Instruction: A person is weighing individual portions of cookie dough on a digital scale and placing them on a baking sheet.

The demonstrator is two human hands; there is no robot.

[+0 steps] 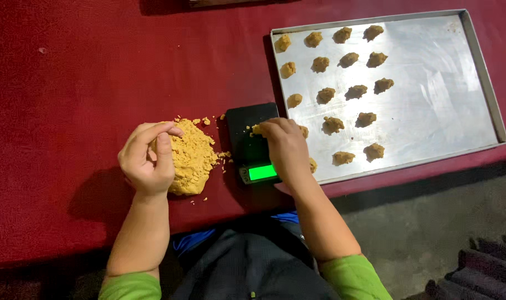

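Pinching a dough piece over the scale

The right hand holds a small lump of dough pinched narrowly at its fingertips, just over the black platform of the pocket scale, whose green display glows near the wrist. The left hand curls over the crumbly dough mound on the red table, fingers bent and touching its left edge (whether it grips a bit of dough I cannot tell). To do this well, I would judge: set the lump squarely on the platform, lift the fingers clear so they add no weight, and keep the display unshaded. Finished dough pieces sit in rows on the metal tray just beside the scale.
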